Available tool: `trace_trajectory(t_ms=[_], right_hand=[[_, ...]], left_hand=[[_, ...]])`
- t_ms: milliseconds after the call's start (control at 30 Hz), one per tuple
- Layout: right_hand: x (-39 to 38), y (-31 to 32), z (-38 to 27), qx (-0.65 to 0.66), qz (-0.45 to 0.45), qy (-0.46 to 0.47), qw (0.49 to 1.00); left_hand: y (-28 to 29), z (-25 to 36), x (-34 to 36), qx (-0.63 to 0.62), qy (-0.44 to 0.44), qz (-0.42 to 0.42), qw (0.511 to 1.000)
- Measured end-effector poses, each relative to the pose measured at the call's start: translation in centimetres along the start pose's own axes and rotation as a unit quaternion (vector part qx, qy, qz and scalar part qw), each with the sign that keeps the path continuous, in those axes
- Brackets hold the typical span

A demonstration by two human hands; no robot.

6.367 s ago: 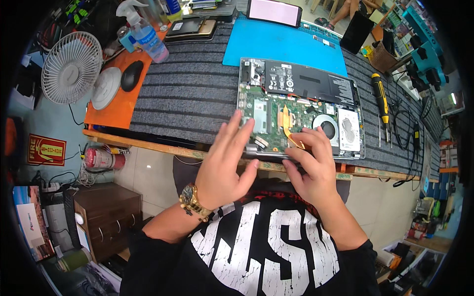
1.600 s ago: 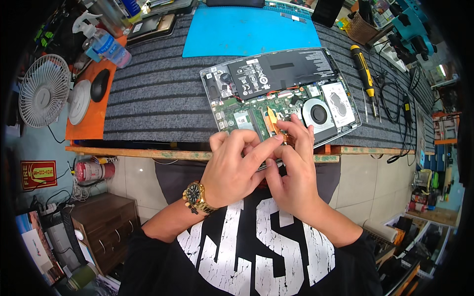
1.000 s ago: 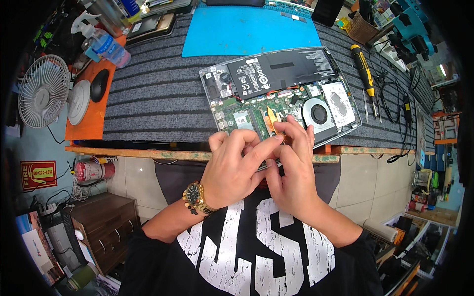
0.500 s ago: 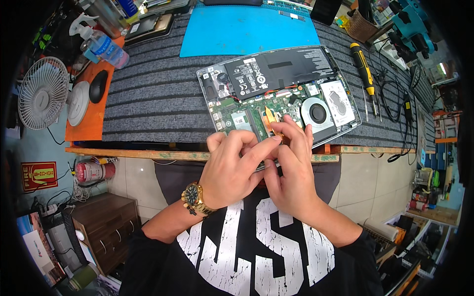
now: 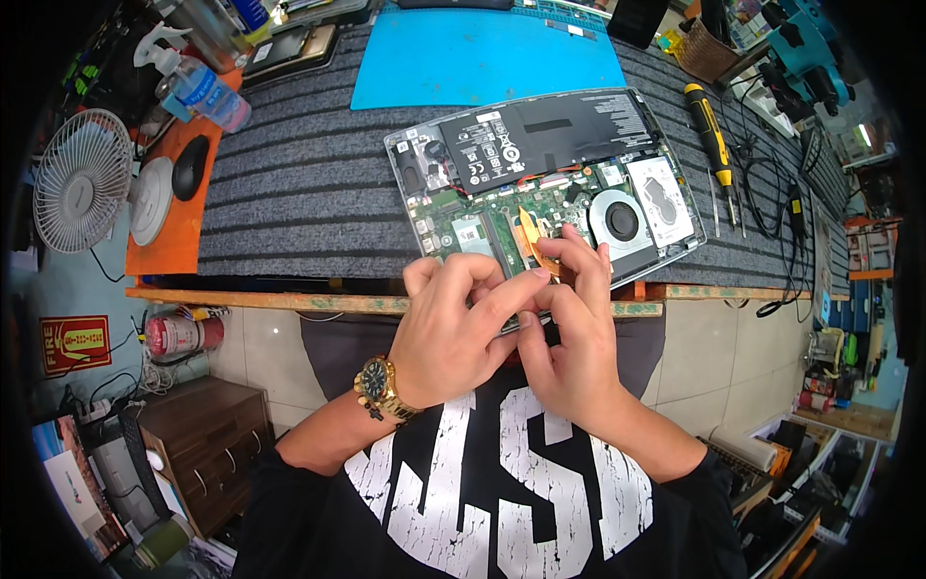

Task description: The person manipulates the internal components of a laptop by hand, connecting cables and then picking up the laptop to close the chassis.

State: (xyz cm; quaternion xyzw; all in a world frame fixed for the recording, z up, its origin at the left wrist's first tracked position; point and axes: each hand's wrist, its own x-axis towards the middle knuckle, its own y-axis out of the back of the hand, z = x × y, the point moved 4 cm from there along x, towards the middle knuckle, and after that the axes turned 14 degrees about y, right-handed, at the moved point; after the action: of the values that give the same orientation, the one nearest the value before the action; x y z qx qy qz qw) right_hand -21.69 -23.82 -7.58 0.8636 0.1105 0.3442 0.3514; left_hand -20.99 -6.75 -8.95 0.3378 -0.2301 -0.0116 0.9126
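Note:
An opened laptop base (image 5: pixel 397 145) lies at a slant on the table's near edge, its inner parts bared. Inside are a black battery (image 5: pixel 540 145), a green circuit board (image 5: pixel 497 207), a round silver fan (image 5: pixel 619 224), a hard drive (image 5: pixel 661 198) and a copper-coloured strip (image 5: pixel 528 230). Over the near edge, my left hand (image 5: pixel 449 323) is closed, its index finger reaching to the strip's lower end. Beside it, my right hand (image 5: pixel 574 328) has bent fingers, thumb and fingertips close to the left ones. Whatever lies between the fingertips is hidden.
A yellow-black screwdriver (image 5: pixel 709 135) and thin metal tools (image 5: pixel 730 205) lie right of the laptop, near black cables (image 5: pixel 772 193). Behind it is a blue mat (image 5: pixel 482 58). To the left are a mouse (image 5: pixel 193 168), a spray bottle (image 5: pixel 207 95) and a white fan (image 5: pixel 83 183).
My right hand's fingers have shifted slightly, showing more of the copper-coloured strip. My left hand and the laptop stay practically where they were.

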Motion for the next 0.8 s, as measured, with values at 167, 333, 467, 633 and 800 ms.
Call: trace_trajectory(t_ms=[167, 333, 467, 633, 800], right_hand=[[-0.3, 0.7, 0.5, 0.059, 0.068, -0.021, 0.996], [-0.5, 0.9, 0.8, 0.071, 0.072, -0.022, 0.995], [-0.5, 0.9, 0.2, 0.050, 0.048, -0.012, 0.998], [-0.3, 0.5, -0.6, 0.023, 0.025, -0.010, 0.999], [-0.2, 0.3, -0.9, 0.014, 0.026, -0.010, 1.000]], left_hand=[[0.1, 0.0, 0.0, -0.002, -0.002, -0.002, 1.000], [0.0, 0.0, 0.0, -0.003, -0.003, 0.013, 1.000], [0.0, -0.1, -0.1, -0.002, -0.005, 0.007, 1.000], [-0.1, -0.3, -0.1, -0.007, -0.005, 0.011, 1.000], [-0.1, -0.3, -0.2, -0.010, -0.010, 0.013, 1.000]])
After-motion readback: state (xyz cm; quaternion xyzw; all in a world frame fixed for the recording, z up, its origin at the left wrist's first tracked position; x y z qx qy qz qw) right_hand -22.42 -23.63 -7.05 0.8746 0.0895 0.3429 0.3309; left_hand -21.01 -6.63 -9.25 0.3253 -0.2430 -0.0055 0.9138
